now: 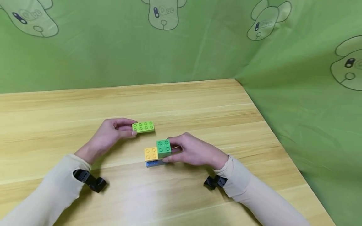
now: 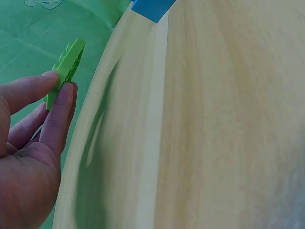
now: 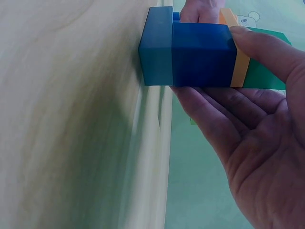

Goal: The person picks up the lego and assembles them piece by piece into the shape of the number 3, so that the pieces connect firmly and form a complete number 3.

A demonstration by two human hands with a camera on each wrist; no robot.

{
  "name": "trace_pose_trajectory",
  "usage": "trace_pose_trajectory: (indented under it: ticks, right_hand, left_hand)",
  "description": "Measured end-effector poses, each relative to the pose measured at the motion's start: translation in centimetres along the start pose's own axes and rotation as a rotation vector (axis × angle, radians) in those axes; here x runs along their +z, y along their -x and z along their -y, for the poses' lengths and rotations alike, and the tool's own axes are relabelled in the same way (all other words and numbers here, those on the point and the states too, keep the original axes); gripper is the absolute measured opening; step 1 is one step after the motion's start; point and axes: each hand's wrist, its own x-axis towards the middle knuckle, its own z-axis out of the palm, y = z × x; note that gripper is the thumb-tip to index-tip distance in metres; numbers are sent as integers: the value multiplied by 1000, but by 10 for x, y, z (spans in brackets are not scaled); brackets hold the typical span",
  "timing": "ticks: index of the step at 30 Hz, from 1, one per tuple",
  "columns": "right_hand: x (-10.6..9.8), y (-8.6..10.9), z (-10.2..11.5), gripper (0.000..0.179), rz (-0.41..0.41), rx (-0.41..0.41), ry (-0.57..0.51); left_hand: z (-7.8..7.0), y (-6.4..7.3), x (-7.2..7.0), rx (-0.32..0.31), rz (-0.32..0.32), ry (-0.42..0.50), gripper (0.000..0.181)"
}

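My left hand [image 1: 108, 135] pinches a lime-green plate brick [image 1: 143, 126] by its left end, studs up in the head view. In the left wrist view the same lime brick [image 2: 66, 71] stands out between thumb and fingers, above the table. A stack of toy bricks is held by my right hand [image 1: 195, 150] from its right side. The stack has a green brick [image 1: 164, 148] on top of a yellow plate brick [image 1: 150, 154]. Beneath these come a dark blue brick [image 3: 205, 55] and a lighter blue brick [image 3: 157, 47]. Whether the stack touches the table cannot be told.
A wood-grain table [image 1: 198, 106] lies under both hands. Green cloth [image 1: 113, 62] with printed animal heads hangs behind it and along its right side. Each wrist carries a black camera mount [image 1: 90, 181] near the cuff.
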Motion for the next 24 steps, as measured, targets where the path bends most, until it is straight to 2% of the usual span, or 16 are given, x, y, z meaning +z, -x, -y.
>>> trace_pose_trajectory:
  ticks: [6,12,19,24]
  right_hand:
    - [1,0,0,28,4,4,-26]
    - [2,0,-1,29,5,0,-39]
    - [2,1,-2,29,-1,-8,-33]
    - [2,1,-3,30,-4,-13,-39]
  left_hand:
    - [3,1,-1,0,-7,-21,51]
    - [7,8,-2,28,-30,-8,54]
    - [10,17,3,36,-28,71,56]
    - [6,24,8,29,-37,91,55]
